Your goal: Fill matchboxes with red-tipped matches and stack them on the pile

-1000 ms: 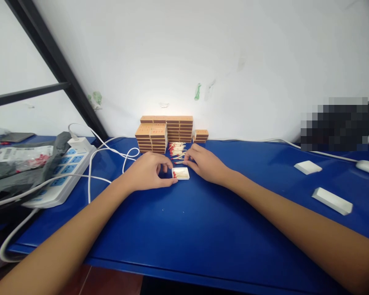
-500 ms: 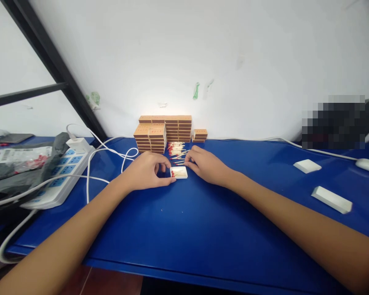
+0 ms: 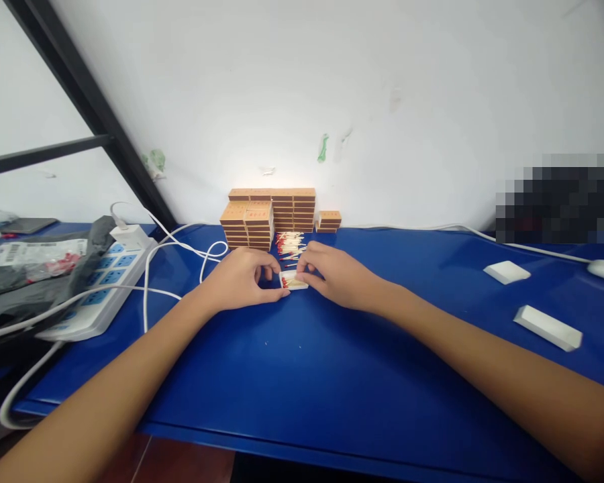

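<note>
A small white matchbox tray [image 3: 302,286] lies on the blue table, with a few red-headed matches [image 3: 285,282] in it. My left hand [image 3: 246,278] grips its left end, thumb at the near side and fingers curled behind. My right hand [image 3: 327,272] is over the tray's right part with thumb and forefinger pinched together; what is between the fingertips is too small to make out. Just behind the tray lies a pile of loose red-tipped matches [image 3: 290,243], partly covered by my right hand.
Stacked matchboxes [image 3: 246,228] stand against the wall behind the pile, with a smaller stack [image 3: 329,220] to their right. A white power strip [image 3: 98,288] and cables lie at left. Two white pieces, one flat [image 3: 507,272] and one long [image 3: 547,327], sit at right.
My right hand has moved slightly left and nearer, from beside the loose matches to over the tray. My left hand stays on the tray's left end.
</note>
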Available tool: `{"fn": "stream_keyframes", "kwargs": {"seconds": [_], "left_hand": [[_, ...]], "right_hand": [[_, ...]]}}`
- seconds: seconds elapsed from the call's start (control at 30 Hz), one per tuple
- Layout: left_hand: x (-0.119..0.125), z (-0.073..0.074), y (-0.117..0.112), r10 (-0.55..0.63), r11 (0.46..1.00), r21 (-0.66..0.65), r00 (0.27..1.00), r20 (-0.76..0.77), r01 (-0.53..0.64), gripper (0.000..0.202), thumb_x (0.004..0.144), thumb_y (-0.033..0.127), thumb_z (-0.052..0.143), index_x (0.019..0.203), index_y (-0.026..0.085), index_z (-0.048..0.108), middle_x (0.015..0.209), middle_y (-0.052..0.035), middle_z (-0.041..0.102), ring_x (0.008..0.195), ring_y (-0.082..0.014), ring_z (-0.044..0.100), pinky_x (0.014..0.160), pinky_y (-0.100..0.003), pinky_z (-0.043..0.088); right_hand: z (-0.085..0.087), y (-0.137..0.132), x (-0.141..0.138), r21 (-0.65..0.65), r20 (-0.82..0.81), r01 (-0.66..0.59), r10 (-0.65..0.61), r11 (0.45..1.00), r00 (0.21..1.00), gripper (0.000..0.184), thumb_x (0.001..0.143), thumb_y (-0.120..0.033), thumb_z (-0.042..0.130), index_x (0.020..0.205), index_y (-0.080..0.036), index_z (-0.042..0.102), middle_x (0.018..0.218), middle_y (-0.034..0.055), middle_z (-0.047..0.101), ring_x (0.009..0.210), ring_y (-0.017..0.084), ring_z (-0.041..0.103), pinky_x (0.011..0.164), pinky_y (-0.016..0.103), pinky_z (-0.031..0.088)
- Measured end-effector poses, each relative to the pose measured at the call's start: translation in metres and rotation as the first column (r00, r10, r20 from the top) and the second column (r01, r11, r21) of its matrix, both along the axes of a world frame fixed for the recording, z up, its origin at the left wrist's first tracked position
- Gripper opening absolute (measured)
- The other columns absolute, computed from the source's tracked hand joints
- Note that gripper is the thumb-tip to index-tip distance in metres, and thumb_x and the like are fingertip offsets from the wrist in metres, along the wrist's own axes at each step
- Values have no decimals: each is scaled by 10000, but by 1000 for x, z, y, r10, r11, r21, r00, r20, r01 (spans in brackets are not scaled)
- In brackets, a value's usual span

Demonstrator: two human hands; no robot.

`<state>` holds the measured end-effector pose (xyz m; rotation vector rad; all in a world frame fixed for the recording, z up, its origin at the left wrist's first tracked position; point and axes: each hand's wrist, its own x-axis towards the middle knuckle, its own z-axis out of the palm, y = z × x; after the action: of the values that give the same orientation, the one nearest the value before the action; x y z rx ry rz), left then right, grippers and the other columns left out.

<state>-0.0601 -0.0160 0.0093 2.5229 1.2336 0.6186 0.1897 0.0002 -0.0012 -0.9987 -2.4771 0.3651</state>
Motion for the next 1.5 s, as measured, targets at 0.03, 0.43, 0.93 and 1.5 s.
{"fn": "stream_keyframes", "kwargs": {"seconds": [0.03, 0.43, 0.93, 1.5], "left_hand": [[0, 0, 0, 0, 1000, -3, 1000, -2, 0, 304, 783, 463, 861, 929, 206, 791, 781, 5, 734, 613, -129, 616, 584, -264, 449], [1, 3, 0, 1, 1000, -27, 1000, 3, -1, 306, 780, 474, 859, 904, 204, 788, 774, -11, 735, 632, -143, 627, 593, -268, 462], [-1, 4, 0, 9, 1000, -29, 1000, 10, -9, 308, 778, 468, 863, 915, 204, 783, 770, -2, 734, 626, -139, 623, 604, -268, 462], [-1, 4, 0, 14, 1000, -17, 1000, 13, -14, 294, 771, 450, 867, 917, 207, 789, 783, -5, 742, 639, -143, 634, 607, -263, 461]], "right_hand": [[-3, 3, 0, 3, -38, 9, -9, 1000, 999, 113, 1024, -219, 614, 928, -189, 667, 978, 55, 627, 825, 171, 569, 739, 292, 412], [-26, 27, -1, 15, -29, 144, -144, 989, 989, 124, 1010, -223, 635, 896, -185, 665, 927, 65, 632, 857, 203, 582, 776, 323, 437], [-24, 27, 3, -18, 13, 255, -255, 967, 967, 123, 1026, -246, 643, 917, -189, 634, 972, 68, 639, 849, 202, 600, 767, 324, 431], [-21, 20, -4, 18, -155, 109, -105, 994, 982, 101, 1032, -245, 609, 1070, -201, 691, 1005, 58, 628, 862, 191, 597, 801, 317, 458]]}}
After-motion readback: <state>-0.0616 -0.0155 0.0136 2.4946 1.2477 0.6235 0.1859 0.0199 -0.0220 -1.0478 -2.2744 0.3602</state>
